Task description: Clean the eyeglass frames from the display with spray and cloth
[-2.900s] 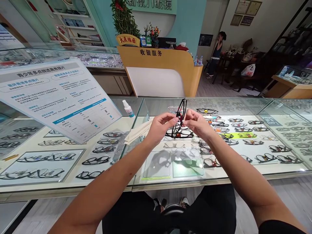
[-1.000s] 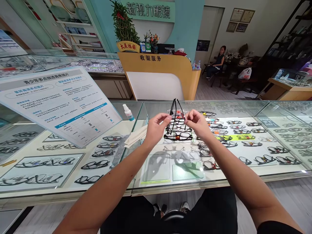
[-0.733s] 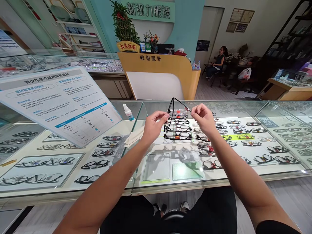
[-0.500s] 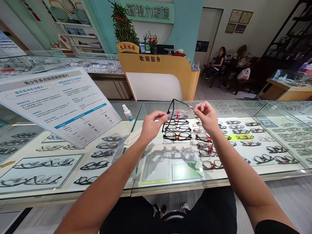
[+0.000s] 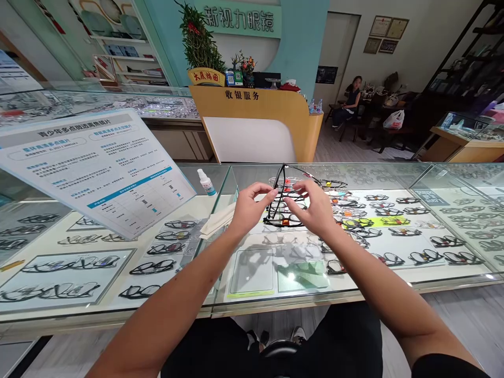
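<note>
A pair of black-framed eyeglasses is held up above the glass display counter, front edge-on, one temple arm reaching back to the right. My left hand pinches its rim between thumb and fingers. Close by on the right is my right hand, thumb and index finger apart around the near side of the glasses; no firm grip shows. Beneath both hands, several more frames lie in rows under the glass, among them a black pair with a red tag.
A printed lens sheet stands tilted at the left. Beside it are a small white spray bottle and a folded beige cloth on the glass. A wooden cashier desk stands beyond; a person sits far right.
My right hand has let go of the temple arm and moved left and down, close to the front of the glasses. My left hand keeps hold, shifted slightly right.
</note>
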`<state>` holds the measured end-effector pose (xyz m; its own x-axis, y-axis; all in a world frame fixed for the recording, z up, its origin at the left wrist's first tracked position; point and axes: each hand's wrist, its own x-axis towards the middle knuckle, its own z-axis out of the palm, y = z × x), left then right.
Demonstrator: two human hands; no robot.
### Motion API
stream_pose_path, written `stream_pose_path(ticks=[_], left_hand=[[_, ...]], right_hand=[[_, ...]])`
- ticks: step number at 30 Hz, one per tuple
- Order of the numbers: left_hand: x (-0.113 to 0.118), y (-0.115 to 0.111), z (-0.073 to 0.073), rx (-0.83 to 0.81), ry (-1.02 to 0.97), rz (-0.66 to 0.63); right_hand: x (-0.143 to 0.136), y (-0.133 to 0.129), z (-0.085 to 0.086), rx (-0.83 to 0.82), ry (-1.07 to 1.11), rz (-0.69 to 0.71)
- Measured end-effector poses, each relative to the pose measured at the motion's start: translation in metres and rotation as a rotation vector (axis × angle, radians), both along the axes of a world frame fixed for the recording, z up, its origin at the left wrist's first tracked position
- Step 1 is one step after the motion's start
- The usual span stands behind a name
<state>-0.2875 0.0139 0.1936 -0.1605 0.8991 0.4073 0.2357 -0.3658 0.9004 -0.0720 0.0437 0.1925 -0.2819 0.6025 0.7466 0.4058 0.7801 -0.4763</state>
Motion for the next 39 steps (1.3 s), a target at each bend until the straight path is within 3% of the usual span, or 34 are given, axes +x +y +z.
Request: stream_pose_path(ticks=[6, 16, 24, 32, 35, 39], left_hand=[[0.010, -0.010, 0.004, 0.008, 0.082, -0.034], [0.016, -0.012, 0.002, 0.026, 0.056, -0.026], [0.009, -0.008, -0.001, 0.044, 0.005, 0.021], [0.002, 0.001, 0.001, -0.005, -0.237, 0.103], [0.002, 0.001, 0.001, 0.028, -0.199, 0.103], [0.005, -0.005, 0.000, 0.101, -0.047, 0.083]], right_hand=[[0.004, 0.008, -0.003, 0.061, 0.026, -0.134], [0.003, 0.010, -0.006, 0.183, -0.009, -0.156], [0.007, 0.014, -0.001, 0.123, -0.141, -0.066], [0.009, 0.014, -0.005, -0.079, -0.359, 0.080], [0.008, 0.012, -0.006, -0.155, -0.385, 0.129], [0.003, 0.004, -0.003, -0.208, -0.253, 0.231]])
